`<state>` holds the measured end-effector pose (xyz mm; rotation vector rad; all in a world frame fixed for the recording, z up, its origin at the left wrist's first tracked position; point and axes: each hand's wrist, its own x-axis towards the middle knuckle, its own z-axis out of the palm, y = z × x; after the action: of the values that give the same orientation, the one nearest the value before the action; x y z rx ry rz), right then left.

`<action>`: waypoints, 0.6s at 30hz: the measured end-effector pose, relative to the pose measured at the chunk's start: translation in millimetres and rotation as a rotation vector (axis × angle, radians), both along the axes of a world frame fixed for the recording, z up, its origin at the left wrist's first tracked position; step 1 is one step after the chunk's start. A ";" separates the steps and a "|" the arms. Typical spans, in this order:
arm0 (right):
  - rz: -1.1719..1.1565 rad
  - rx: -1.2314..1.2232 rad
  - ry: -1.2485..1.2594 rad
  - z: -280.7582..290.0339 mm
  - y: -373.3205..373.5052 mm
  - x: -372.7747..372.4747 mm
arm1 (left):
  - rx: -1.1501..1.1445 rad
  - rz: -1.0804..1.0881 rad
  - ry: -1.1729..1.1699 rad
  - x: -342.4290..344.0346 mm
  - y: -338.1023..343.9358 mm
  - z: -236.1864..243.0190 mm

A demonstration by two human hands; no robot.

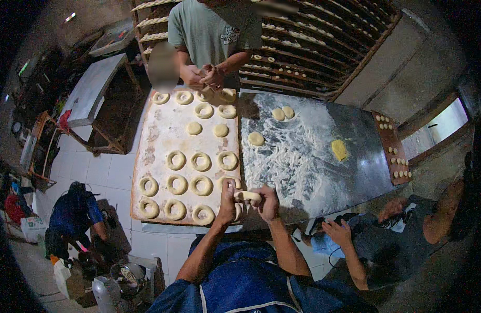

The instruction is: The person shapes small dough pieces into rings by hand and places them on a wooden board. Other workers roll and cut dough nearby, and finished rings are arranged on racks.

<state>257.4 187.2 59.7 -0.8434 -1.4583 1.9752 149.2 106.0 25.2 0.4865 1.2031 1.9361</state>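
Observation:
A pale dough ring [247, 196] is stretched between my two hands above the near right edge of the floured wooden board [162, 138]. My left hand [228, 201] closes on its left side, while my right hand [268, 203] grips the right. Rows of shaped dough rings [176, 184] lie on the board to the left of my hands, and the ones right beneath them are partly hidden. Farther up the same board are two round dough pieces [194, 129] without a visible hole, then more rings at the far end.
Right of the board, a flour-dusted dark tabletop [313, 182] carries a few dough rounds [256, 139] and a yellow piece [339, 150]. A co-worker [211, 39] stands opposite, hands together over the board. Another person [397, 235] sits close on my right. Racks [303, 47] stand behind.

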 end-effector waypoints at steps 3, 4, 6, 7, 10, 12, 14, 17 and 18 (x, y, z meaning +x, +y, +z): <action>0.205 0.247 -0.565 -21.3 0.8 -20.7 | -0.241 0.078 0.320 -4.8 -9.5 21.3; 0.191 0.304 -0.554 16.0 -14.2 -32.2 | -0.135 0.117 0.051 -2.5 -8.9 24.5; 0.016 0.331 -0.272 8.0 -32.3 -43.6 | 0.043 0.162 -0.396 -4.1 -9.2 11.2; -0.004 0.330 -0.308 7.5 -38.0 -44.0 | 0.106 0.188 -0.576 -10.2 -11.8 7.9; -0.062 0.330 -0.417 -0.5 -46.7 -45.7 | -0.162 0.028 -0.118 -26.4 -26.4 38.9; -0.063 0.336 -0.486 -22.3 -51.1 -56.2 | -0.320 0.044 0.341 -35.6 -35.7 22.8; -0.123 0.244 -0.257 14.8 -77.0 -76.1 | -0.158 0.158 0.202 -41.5 -39.3 -1.4; -0.165 0.107 -0.190 19.4 -85.2 -84.3 | -0.022 0.085 -0.344 -49.7 -51.8 17.0; -0.115 0.162 -0.238 17.8 -88.7 -88.3 | -0.042 0.071 -0.352 -56.0 -59.5 22.4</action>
<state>169.1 98.4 77.6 -1.0925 -1.6381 1.6929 93.2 46.5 47.5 0.0741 1.0402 1.9512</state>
